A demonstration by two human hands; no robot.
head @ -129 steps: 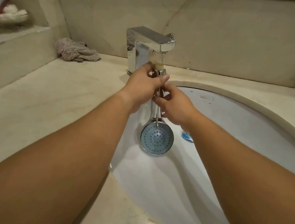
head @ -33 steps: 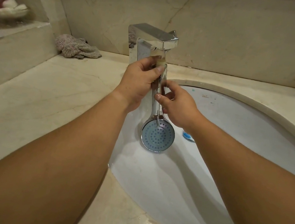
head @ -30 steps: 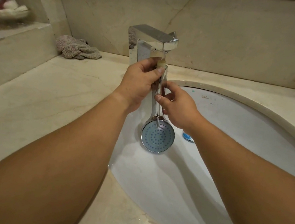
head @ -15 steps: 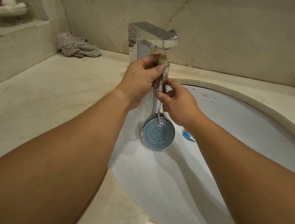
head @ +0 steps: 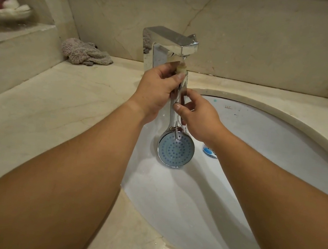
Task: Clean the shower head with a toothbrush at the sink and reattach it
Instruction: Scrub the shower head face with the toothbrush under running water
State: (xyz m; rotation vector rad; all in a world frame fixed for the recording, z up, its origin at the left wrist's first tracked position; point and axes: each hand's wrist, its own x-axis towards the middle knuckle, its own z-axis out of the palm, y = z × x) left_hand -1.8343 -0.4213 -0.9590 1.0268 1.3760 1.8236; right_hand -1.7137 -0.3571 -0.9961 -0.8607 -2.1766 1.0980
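A chrome shower head [head: 176, 149] with a blue nozzle face hangs face toward me over the white sink basin [head: 260, 136]. Its cream threaded end [head: 181, 69] points up, just under the spout of the chrome faucet [head: 169, 40]. My left hand [head: 157, 90] grips the top of the handle. My right hand [head: 198, 118] pinches a thin clear stick, apparently the toothbrush [head: 176, 133], alongside the handle; its lower tip reaches the top of the nozzle face. The brush end is hidden by my fingers.
A crumpled grey cloth [head: 85, 52] lies on the beige marble counter [head: 48, 99] left of the faucet. A small blue object [head: 209, 151] sits low in the basin by my right wrist. A ledge at far left holds blurred white and red items [head: 5, 9].
Both hands and the shower head stay under the spout almost unmoved; the head has only shifted slightly. The grips are the same.
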